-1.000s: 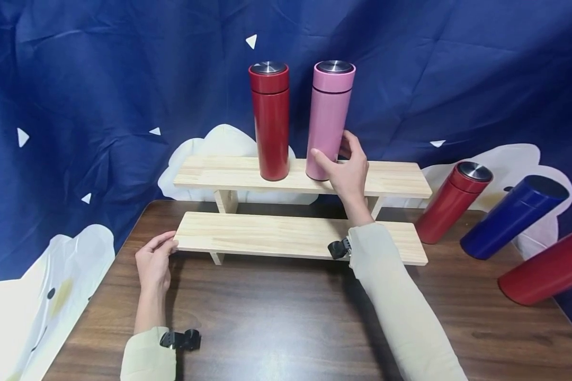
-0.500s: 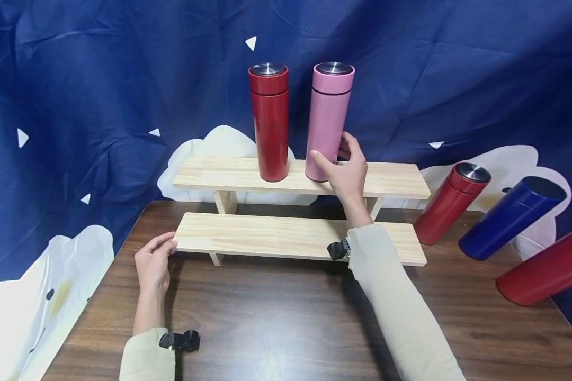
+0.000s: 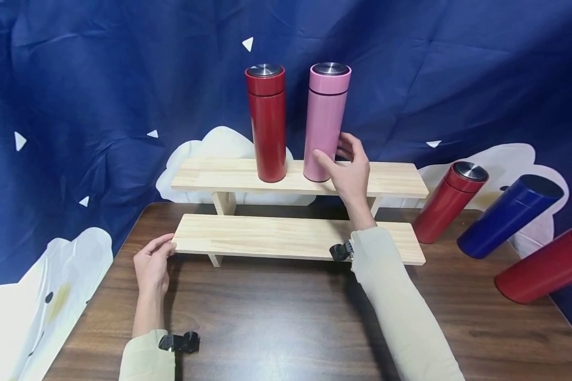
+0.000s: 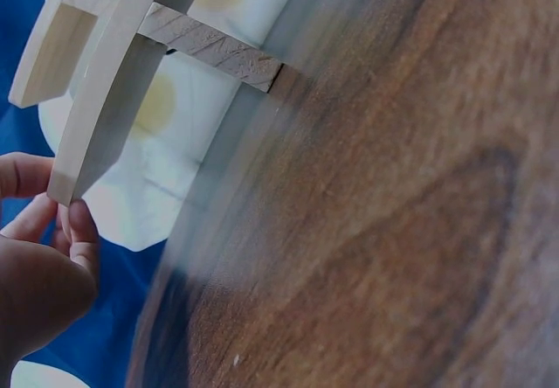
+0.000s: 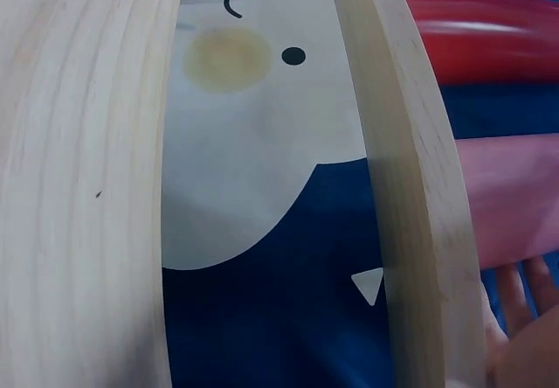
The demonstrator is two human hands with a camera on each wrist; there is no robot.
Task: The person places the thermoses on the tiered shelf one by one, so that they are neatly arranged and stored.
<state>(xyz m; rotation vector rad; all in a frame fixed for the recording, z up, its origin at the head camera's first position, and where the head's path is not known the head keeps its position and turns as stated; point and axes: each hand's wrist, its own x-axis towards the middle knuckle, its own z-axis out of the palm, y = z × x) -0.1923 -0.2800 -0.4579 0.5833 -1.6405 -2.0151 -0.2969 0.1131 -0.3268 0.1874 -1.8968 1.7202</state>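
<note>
A two-tier wooden shelf (image 3: 276, 235) stands on the table. My left hand (image 3: 152, 264) pinches the left end of its lower board between thumb and fingers, as the left wrist view also shows. On the upper board a pink thermos bottle (image 3: 325, 119) stands upright, with a red thermos bottle (image 3: 269, 127) upright to its left. My right hand (image 3: 352, 169) is at the pink bottle's lower right side, thumb in front and fingers at the far side, spread loosely. In the right wrist view its fingers (image 5: 515, 292) lie close against the pink bottle (image 5: 515, 200); contact is hard to tell.
Right of the shelf, a red thermos bottle (image 3: 450, 203), a blue one (image 3: 510, 217) and another red one (image 3: 550, 262), cut off by the frame, stand on the brown table (image 3: 267, 317). A blue curtain (image 3: 124, 69) with white printed shapes hangs behind.
My right hand has shifted slightly right relative to the pink bottle, its thumb drawing back across the front and its hold loosening. The left hand and the bottles keep their places; the view drifts slightly.
</note>
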